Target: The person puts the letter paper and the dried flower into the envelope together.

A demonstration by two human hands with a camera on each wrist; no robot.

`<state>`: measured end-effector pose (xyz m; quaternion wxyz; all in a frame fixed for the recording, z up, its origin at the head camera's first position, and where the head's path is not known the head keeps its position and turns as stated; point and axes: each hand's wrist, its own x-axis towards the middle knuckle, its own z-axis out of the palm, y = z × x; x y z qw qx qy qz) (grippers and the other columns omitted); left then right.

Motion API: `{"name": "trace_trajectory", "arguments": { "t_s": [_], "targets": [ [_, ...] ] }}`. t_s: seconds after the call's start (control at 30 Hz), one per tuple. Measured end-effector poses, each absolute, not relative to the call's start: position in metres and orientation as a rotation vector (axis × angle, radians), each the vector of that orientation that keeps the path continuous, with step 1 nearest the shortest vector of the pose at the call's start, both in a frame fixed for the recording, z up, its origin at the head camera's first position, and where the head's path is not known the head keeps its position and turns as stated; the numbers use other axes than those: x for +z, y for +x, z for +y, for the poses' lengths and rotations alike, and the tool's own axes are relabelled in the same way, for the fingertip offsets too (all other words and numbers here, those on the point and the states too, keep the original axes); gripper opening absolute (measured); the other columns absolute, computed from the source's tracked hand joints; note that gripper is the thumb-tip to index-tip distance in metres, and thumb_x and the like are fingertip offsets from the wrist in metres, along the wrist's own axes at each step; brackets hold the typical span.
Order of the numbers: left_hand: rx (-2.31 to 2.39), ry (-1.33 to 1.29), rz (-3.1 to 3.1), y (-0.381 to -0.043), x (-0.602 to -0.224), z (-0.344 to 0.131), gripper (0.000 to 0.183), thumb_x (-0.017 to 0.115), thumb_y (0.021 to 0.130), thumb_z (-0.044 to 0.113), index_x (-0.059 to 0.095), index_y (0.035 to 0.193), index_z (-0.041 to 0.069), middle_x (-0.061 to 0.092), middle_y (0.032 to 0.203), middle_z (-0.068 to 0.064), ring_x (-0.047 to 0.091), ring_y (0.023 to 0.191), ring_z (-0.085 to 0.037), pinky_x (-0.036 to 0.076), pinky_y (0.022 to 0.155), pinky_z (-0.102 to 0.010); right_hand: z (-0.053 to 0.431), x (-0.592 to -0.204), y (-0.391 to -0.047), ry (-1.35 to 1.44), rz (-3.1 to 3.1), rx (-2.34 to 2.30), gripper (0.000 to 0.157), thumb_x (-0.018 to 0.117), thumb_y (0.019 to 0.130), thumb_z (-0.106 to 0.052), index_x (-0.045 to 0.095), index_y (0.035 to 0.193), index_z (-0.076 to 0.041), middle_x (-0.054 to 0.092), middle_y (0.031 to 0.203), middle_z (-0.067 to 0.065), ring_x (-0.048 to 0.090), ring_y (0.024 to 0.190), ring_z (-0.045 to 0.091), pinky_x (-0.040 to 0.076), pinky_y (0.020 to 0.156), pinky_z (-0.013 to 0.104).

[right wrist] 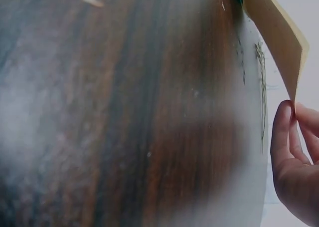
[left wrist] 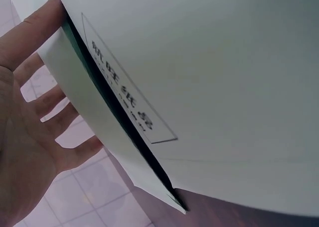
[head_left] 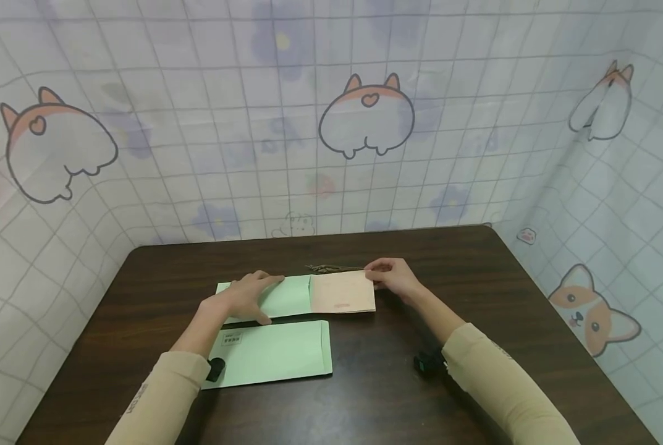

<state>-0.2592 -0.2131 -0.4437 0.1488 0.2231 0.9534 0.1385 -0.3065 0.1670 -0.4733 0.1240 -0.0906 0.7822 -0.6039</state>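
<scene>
A light green envelope [head_left: 289, 295] lies on the dark wooden table, with a beige paper [head_left: 342, 292] reaching out of its right end. My left hand [head_left: 244, 296] rests across this envelope's left part, fingers spread toward the far edge and thumb near the close edge. At the paper's far right corner, my right hand [head_left: 398, 277] pinches it between thumb and fingers; the right wrist view shows that pinch on the beige paper [right wrist: 279, 47]. How far the paper goes inside the envelope is hidden. Nearer to me lies a second green envelope [head_left: 275, 352], with a small printed label.
A thin bundle of dried stems [head_left: 331, 269] lies just beyond the beige paper. Small black devices sit at the left wrist [head_left: 215, 369] and right wrist [head_left: 428, 363]. A patterned cloth [head_left: 242, 154] hangs behind the table [head_left: 531, 321].
</scene>
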Motion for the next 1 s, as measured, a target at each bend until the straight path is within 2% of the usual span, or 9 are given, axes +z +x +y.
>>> {"name": "trace_trajectory", "arguments": {
  "t_s": [0.2,0.33,0.57,0.87,1.0],
  "targets": [
    [0.418,0.629,2.736,-0.260,-0.445,-0.216,0.101,0.091,0.080,0.034,0.034,0.162,0.017,0.034,0.158,-0.020,0.035,0.143,-0.044,0.023,0.107,-0.077,0.158,-0.473,-0.313,-0.262,2.309,-1.760,0.022,0.070,0.099,-0.011,0.072,0.116,0.003,0.070,0.109,0.014,0.067,0.092,0.024,0.059,0.082,0.040],
    [0.433,0.632,2.732,-0.260,-0.446,-0.218,0.101,0.091,0.080,0.034,0.034,0.162,0.017,0.034,0.157,-0.020,0.035,0.143,-0.044,0.022,0.107,-0.078,0.149,-0.474,-0.314,-0.238,2.290,-1.753,0.025,0.069,0.100,-0.012,0.069,0.119,0.004,0.071,0.110,0.016,0.067,0.088,0.024,0.059,0.081,0.039],
    [0.435,0.645,2.730,-0.263,-0.445,-0.216,0.100,0.090,0.081,0.032,0.034,0.162,0.017,0.035,0.156,-0.019,0.035,0.143,-0.043,0.022,0.107,-0.077,0.136,-0.476,-0.314,-0.145,2.311,-1.760,0.023,0.072,0.098,-0.011,0.066,0.112,0.006,0.073,0.101,0.015,0.067,0.082,0.024,0.060,0.079,0.039],
    [0.451,0.611,2.726,-0.260,-0.444,-0.216,0.100,0.091,0.080,0.032,0.035,0.162,0.018,0.035,0.157,-0.018,0.034,0.144,-0.043,0.021,0.108,-0.077,0.127,-0.475,-0.313,-0.129,2.340,-1.766,0.019,0.071,0.098,-0.009,0.068,0.111,0.004,0.066,0.102,0.015,0.066,0.089,0.027,0.059,0.082,0.042],
    [0.452,0.623,2.726,-0.259,-0.444,-0.217,0.100,0.091,0.080,0.032,0.036,0.161,0.018,0.036,0.156,-0.018,0.035,0.143,-0.043,0.022,0.108,-0.077,0.125,-0.475,-0.311,-0.094,2.343,-1.756,0.019,0.071,0.098,-0.009,0.069,0.112,0.004,0.066,0.100,0.014,0.067,0.087,0.026,0.060,0.078,0.040]
  ]
}}
